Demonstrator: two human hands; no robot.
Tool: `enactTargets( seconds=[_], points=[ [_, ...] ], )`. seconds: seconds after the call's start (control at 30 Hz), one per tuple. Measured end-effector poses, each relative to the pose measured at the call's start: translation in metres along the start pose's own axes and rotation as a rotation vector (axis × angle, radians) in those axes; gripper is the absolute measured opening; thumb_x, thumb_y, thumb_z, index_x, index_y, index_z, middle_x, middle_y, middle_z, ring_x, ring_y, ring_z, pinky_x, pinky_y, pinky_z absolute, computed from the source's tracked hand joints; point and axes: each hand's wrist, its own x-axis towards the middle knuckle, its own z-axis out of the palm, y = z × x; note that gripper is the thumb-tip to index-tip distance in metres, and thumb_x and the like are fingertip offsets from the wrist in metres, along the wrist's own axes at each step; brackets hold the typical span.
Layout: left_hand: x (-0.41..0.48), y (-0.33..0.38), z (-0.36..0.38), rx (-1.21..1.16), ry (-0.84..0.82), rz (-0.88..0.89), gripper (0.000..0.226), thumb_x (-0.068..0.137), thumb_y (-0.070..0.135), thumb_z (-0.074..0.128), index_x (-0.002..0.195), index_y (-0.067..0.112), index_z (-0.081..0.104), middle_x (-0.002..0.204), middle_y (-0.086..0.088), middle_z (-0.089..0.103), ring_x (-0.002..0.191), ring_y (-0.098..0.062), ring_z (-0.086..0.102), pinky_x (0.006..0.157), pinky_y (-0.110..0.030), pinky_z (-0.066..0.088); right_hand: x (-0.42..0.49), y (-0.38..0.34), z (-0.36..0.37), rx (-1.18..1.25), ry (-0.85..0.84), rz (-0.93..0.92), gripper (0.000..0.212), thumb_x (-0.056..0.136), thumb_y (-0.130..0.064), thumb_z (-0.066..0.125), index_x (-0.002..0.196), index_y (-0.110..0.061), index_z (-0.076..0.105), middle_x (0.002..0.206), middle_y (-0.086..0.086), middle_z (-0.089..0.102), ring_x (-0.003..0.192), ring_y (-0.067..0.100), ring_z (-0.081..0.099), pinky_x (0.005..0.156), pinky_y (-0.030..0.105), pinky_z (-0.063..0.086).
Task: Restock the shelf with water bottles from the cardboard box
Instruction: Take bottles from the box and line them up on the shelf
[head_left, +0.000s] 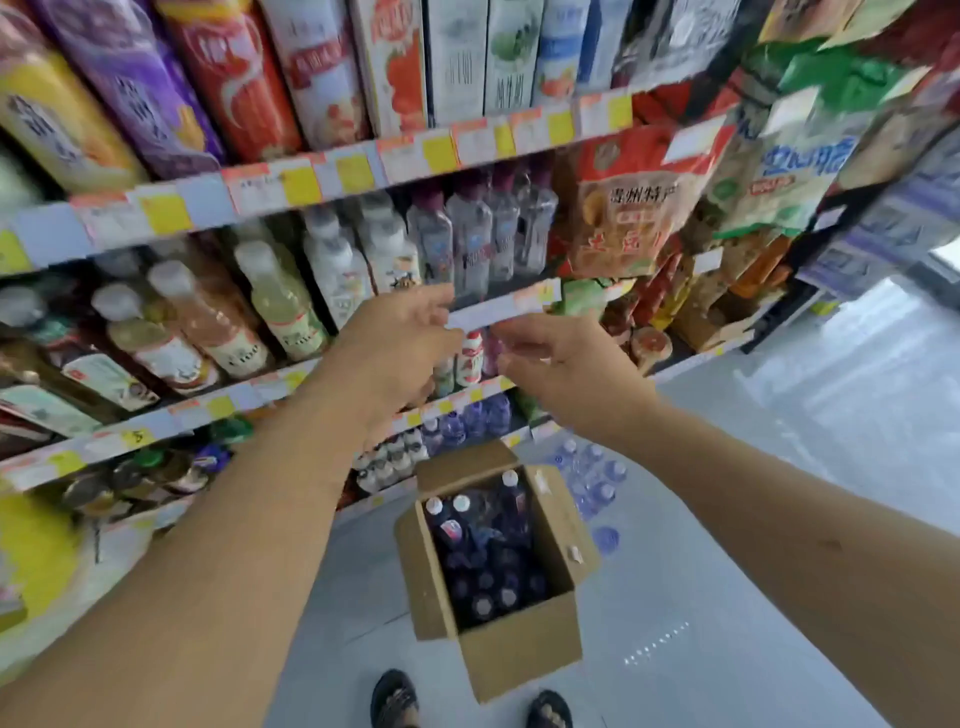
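I see my left hand (400, 348) pinching the near end of the price-label strip (511, 304). My right hand (566, 369) curls just under it, but the blur won't let me tell its grip. At twelve o'clock, behind the strip, stand purple-capped water bottles (470, 239). At six o'clock the open cardboard box (519, 654) sits on the floor with boxed bottles (488, 561) upright inside.
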Motion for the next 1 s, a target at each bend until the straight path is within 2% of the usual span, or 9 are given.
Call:
enactTargets(
  seconds=[0.13,0.2,0.27,0.37,0.47,0.53,0.63,0.83,1.0],
  points=[
    [0.030,-0.111,0.037,-0.009,-0.094,-0.155,0.048,0.095,0.012,0.059,0.140,0.027,0.050,0.132,0.005,0.055,0.105,-0.013,0.058,0.090,-0.045,0.051,0.000,0.113,0.081,-0.071,-0.078,0.220,0.034,0.094,-0.022,0.059,0.128,-0.026,0.063,0.113,0.002,0.070,0.098,0.024,0.067,0.082,0.036,0.055],
    [0.048,-0.173,0.049,-0.010,-0.120,-0.223,0.050,0.095,0.012,0.059,0.142,0.027,0.049,0.138,0.005,0.053,0.113,-0.012,0.056,0.093,-0.045,0.050,0.003,0.173,0.134,-0.141,-0.120,0.304,0.014,0.091,-0.026,0.059,0.101,-0.034,0.066,0.094,0.004,0.070,0.086,0.027,0.066,0.072,0.036,0.054],
    [0.068,-0.234,0.058,-0.006,-0.127,-0.271,0.050,0.095,0.010,0.058,0.142,0.026,0.049,0.140,0.003,0.052,0.122,-0.014,0.053,0.096,-0.041,0.049,0.016,0.242,0.188,-0.229,-0.146,0.363,0.003,0.083,-0.044,0.052,0.080,-0.043,0.050,0.087,0.002,0.059,0.081,0.024,0.058,0.066,0.033,0.050],
    [0.094,-0.322,0.075,-0.019,-0.119,-0.333,0.049,0.095,0.007,0.056,0.140,0.024,0.051,0.133,0.005,0.057,0.114,-0.010,0.055,0.103,-0.039,0.044,0.040,0.324,0.251,-0.287,-0.164,0.437,0.013,0.078,-0.045,0.054,0.087,-0.035,0.053,0.083,0.001,0.062,0.078,0.024,0.060,0.071,0.041,0.055],
    [0.111,-0.391,0.093,-0.039,-0.104,-0.370,0.045,0.094,0.007,0.058,0.134,0.027,0.055,0.115,0.019,0.061,0.091,0.002,0.056,0.089,-0.033,0.046,0.070,0.359,0.278,-0.332,-0.055,0.456,0.024,0.085,-0.037,0.059,0.107,-0.027,0.059,0.083,-0.002,0.064,0.077,0.021,0.060,0.069,0.037,0.054],
    [0.120,-0.425,0.101,-0.053,-0.103,-0.394,0.043,0.092,0.010,0.062,0.129,0.032,0.059,0.121,0.015,0.063,0.101,0.001,0.058,0.082,-0.030,0.048,0.091,0.378,0.287,-0.389,0.049,0.403,0.031,0.083,-0.044,0.057,0.109,-0.028,0.058,0.089,-0.003,0.064,0.081,0.023,0.061,0.070,0.037,0.055],
    [0.131,-0.451,0.110,-0.060,-0.125,-0.409,0.043,0.094,0.011,0.061,0.132,0.032,0.057,0.127,0.011,0.059,0.115,-0.009,0.057,0.084,-0.032,0.048,0.117,0.389,0.298,-0.461,0.073,0.363,0.031,0.088,-0.043,0.057,0.103,-0.016,0.059,0.095,0.006,0.064,0.087,0.030,0.061,0.069,0.034,0.050],
    [0.155,-0.455,0.125,-0.047,-0.127,-0.362,0.045,0.092,0.012,0.062,0.133,0.030,0.057,0.129,0.007,0.061,0.108,-0.004,0.058,0.094,-0.039,0.051,0.128,0.395,0.302,-0.530,0.115,0.342,0.026,0.096,-0.023,0.052,0.116,-0.007,0.051,0.110,0.014,0.065,0.101,0.035,0.059,0.064,0.032,0.029],
    [0.158,-0.455,0.133,-0.050,-0.131,-0.340,0.044,0.091,0.011,0.062,0.131,0.030,0.059,0.124,0.009,0.062,0.107,0.000,0.056,0.103,-0.042,0.046,0.124,0.400,0.297,-0.474,0.121,0.275,0.019,0.090,-0.021,0.057,0.106,-0.010,0.056,0.099,0.013,0.066,0.092,0.036,0.059,0.066,0.037,0.044]
  ],
)
